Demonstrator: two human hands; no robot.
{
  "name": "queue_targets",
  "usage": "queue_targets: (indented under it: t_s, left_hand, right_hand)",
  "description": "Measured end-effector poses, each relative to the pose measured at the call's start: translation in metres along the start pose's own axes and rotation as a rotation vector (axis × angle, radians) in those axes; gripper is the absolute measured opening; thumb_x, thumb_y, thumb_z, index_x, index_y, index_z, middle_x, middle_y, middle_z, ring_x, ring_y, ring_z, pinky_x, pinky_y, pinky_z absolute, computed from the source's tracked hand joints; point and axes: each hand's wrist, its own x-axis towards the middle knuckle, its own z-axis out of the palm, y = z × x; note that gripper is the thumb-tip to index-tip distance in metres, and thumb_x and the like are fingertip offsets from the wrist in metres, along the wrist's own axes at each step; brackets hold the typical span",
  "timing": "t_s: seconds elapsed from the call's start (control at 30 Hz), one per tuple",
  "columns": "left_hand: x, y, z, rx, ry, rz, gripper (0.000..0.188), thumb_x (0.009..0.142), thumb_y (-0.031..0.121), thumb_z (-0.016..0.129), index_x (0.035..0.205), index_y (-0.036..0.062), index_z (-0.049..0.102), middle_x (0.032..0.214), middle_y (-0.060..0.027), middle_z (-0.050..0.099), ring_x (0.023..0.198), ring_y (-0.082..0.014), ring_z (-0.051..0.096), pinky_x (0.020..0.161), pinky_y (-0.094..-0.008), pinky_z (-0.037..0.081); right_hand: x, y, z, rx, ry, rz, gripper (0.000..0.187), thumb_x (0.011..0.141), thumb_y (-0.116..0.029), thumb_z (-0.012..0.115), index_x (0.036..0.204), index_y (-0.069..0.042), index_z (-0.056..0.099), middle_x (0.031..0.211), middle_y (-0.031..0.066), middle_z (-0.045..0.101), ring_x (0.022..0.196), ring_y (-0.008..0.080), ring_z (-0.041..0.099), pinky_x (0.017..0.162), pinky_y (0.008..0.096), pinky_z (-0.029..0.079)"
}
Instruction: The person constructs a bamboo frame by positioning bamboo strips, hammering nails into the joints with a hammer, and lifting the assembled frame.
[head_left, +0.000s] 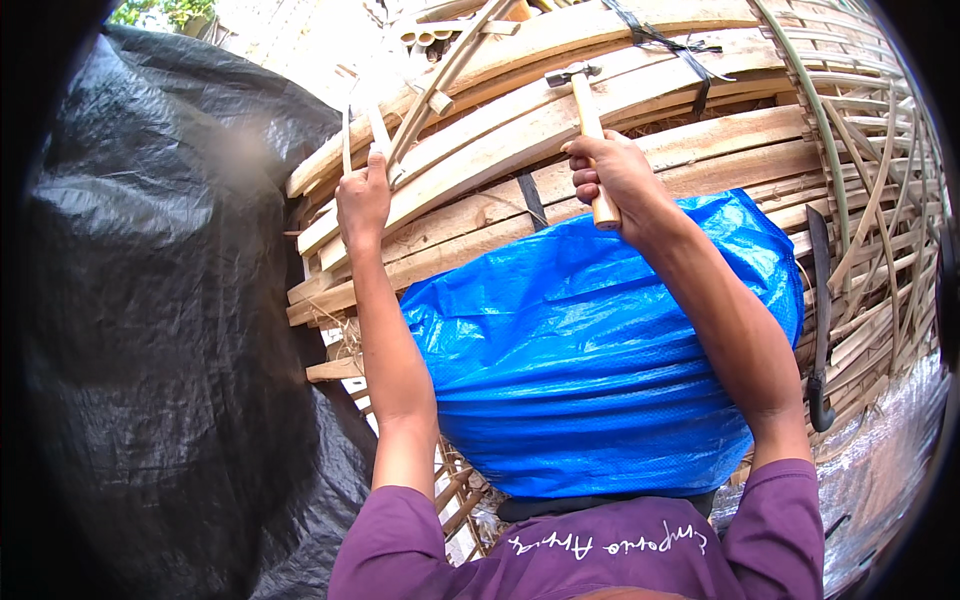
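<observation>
Rough planks [480, 205] lie stacked beneath and beyond our hands. Our right hand [622, 175] grips a hammer [591, 115] low on its handle, perhaps for a freer swing; our left hand [363, 205] closes around a pale slat [347, 145], apparently steadying it, its far end lost in glare. Nearer us than both hands, blue sheeting [590, 370] covers our lap, probably as protection. Rightward of the right hand lies a long blade [820, 290]; leftward of the left, black sheeting [170, 300].

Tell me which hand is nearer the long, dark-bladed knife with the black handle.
Right: the right hand is forward and left of the knife; the left hand is much farther left.
</observation>
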Motion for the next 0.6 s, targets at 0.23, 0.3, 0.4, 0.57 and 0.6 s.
queue_targets:
  t_s: [0.23,0.3,0.4,0.57,0.6]
  left_hand:
    - [-0.009,0.001,-0.028,-0.615,-0.040,-0.050,0.062,0.099,0.052,0.043,0.065,0.0025,0.059,0.049,-0.0004,0.046,0.041,-0.0091,0.043,0.041,-0.0257,0.031]
    - [-0.013,0.006,-0.029,-0.709,-0.055,-0.058,0.060,0.099,0.052,0.043,0.067,0.0045,0.058,0.048,0.0017,0.043,0.039,-0.0071,0.039,0.039,-0.0237,0.028]
    - [-0.015,0.005,-0.031,-0.764,-0.048,-0.073,0.058,0.099,0.053,0.042,0.070,0.0056,0.056,0.050,0.0035,0.042,0.038,-0.0058,0.038,0.037,-0.0220,0.025]
    - [-0.008,-0.001,-0.025,-0.708,-0.037,-0.005,0.063,0.100,0.052,0.041,0.062,0.0044,0.057,0.046,0.0005,0.044,0.038,-0.0074,0.040,0.039,-0.0242,0.028]
    - [-0.007,-0.004,-0.023,-0.660,-0.036,0.006,0.064,0.100,0.052,0.041,0.062,0.0032,0.058,0.047,-0.0002,0.046,0.039,-0.0082,0.041,0.040,-0.0251,0.029]
  right_hand:
    - [-0.002,0.000,0.003,-0.022,0.017,-0.033,0.016,0.089,-0.003,0.058,0.093,-0.005,0.043,0.072,-0.0015,0.043,0.054,0.0035,0.041,0.043,0.0195,0.037]
    - [-0.003,0.000,0.000,-0.045,-0.005,-0.039,0.016,0.091,-0.007,0.060,0.093,-0.008,0.045,0.073,-0.0030,0.044,0.052,0.0008,0.039,0.040,0.0159,0.033]
    - [-0.006,0.000,0.003,-0.053,0.007,-0.048,0.017,0.091,-0.007,0.061,0.094,-0.008,0.045,0.073,-0.0025,0.044,0.053,0.0008,0.039,0.040,0.0159,0.033]
    - [-0.006,0.000,0.003,-0.063,-0.001,-0.029,0.018,0.090,-0.008,0.061,0.095,-0.008,0.044,0.073,-0.0024,0.044,0.053,0.0009,0.039,0.040,0.0160,0.033]
    - [-0.005,0.000,0.004,-0.068,-0.007,-0.021,0.018,0.090,-0.008,0.061,0.095,-0.008,0.044,0.073,-0.0024,0.044,0.052,0.0009,0.039,0.040,0.0161,0.033]
